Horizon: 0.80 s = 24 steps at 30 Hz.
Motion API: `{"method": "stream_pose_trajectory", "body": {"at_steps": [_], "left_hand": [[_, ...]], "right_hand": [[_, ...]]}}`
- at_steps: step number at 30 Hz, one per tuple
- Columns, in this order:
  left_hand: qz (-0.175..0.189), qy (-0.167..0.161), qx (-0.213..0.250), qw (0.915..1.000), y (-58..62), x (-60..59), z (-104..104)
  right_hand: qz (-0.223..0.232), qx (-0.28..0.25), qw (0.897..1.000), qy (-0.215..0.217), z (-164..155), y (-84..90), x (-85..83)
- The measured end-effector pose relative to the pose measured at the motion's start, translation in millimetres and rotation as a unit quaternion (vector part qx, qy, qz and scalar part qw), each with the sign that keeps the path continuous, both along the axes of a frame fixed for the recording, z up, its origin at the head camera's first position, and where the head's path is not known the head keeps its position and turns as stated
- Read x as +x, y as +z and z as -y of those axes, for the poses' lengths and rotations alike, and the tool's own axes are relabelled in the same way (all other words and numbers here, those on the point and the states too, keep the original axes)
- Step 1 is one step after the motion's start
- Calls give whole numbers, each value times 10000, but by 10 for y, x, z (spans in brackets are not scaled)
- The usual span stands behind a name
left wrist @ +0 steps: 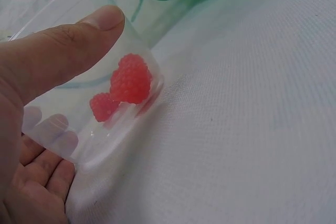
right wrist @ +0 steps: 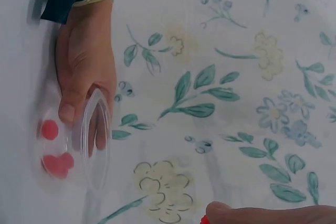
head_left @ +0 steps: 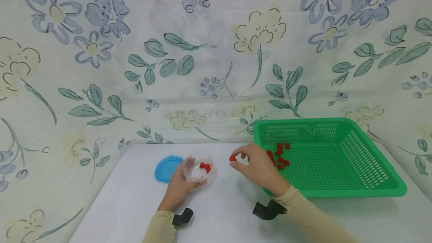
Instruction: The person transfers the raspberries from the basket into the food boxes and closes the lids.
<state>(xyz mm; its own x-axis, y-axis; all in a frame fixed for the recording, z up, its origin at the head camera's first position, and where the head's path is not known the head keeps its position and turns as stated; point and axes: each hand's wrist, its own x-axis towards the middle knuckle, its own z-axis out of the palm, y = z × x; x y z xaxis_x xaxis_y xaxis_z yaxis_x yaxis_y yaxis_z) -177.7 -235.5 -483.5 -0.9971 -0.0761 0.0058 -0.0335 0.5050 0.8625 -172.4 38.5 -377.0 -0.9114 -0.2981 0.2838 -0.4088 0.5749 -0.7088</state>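
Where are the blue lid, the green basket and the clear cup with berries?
blue lid [head_left: 165, 168]: head view, middle of its top.
green basket [head_left: 388, 189]: head view, front rim.
clear cup [left wrist: 79, 103]: left wrist view, its side wall.

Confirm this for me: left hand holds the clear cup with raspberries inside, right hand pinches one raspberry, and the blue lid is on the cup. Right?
Not quite. The blue lid lies on the table beside the clear cup, not on it, as the head view shows. The left hand does hold the cup, and the right hand pinches one raspberry.

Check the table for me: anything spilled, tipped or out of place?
Nothing spilled. The clear container is tilted, but the left hand holds it with raspberries inside. Its blue lid lies flat beside it; the right hand pinches one raspberry.
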Motion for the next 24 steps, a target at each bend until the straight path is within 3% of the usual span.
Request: {"method": "stream_pose_trajectory", "body": {"at_steps": [13, 24], "left_hand": [[-65, -50, -45, 10000, -6, -6, 2], [-20, -22, -173, 9998, -4, -12, -5]], "right_hand": [[-33, 220, 9997, -28, 380, -113, 28], [308, 143, 9992, -190, 610, -280, -37]]}}
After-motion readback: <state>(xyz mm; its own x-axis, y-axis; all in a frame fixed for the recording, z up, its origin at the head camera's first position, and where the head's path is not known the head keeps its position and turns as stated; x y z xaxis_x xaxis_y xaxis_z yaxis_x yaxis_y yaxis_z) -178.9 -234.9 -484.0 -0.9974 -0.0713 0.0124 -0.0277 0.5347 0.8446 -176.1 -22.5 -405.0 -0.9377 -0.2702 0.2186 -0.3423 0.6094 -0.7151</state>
